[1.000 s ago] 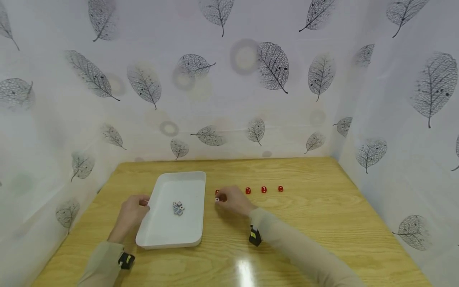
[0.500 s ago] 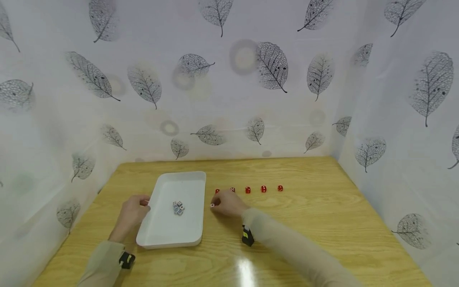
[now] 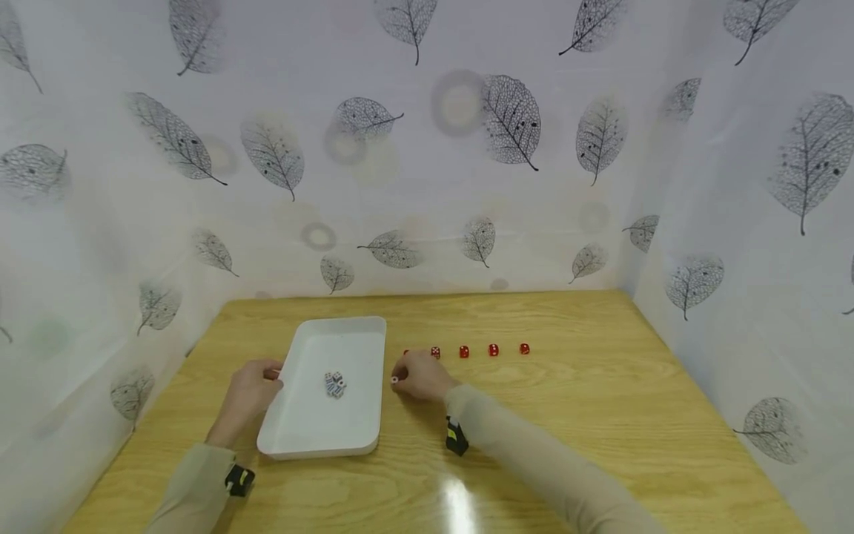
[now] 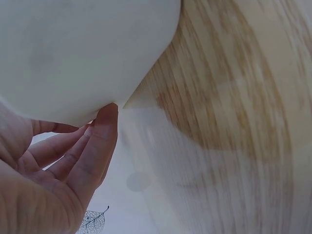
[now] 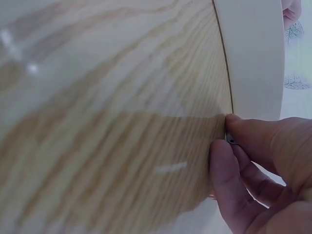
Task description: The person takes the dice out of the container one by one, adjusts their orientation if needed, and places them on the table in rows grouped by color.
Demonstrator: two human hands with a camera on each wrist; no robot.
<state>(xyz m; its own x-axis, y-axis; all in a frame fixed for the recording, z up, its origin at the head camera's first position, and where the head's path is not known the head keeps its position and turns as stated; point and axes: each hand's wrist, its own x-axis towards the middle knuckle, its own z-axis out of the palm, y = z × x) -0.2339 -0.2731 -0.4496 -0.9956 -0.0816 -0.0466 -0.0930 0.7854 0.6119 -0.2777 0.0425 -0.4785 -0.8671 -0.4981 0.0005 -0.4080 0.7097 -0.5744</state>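
A white tray (image 3: pixel 320 430) lies on the table, with a small cluster of white dice (image 3: pixel 336 384) on its floor. At the tray's left side my left hand (image 3: pixel 247 397) grips the edge; the left wrist view shows its fingers (image 4: pixel 100 131) against the wall. Just right of the tray, my right hand (image 3: pixel 423 376) pinches a white die (image 3: pixel 395 380) with a red dot between thumb and finger. In the right wrist view the die (image 5: pixel 231 139) is mostly covered by the fingertips. Behind that hand runs a row of red dice (image 3: pixel 464 351), the leftmost partly hidden.
The wooden table (image 3: pixel 567 445) reaches back to a white curtain (image 3: pixel 427 170) printed with dark leaves, which also stands on both sides. Light glares off the table near the front.
My right hand has moved left and toward me with the white die, away from the red row, uncovering another red die. It has barely moved since half a second ago. My left hand stays put.
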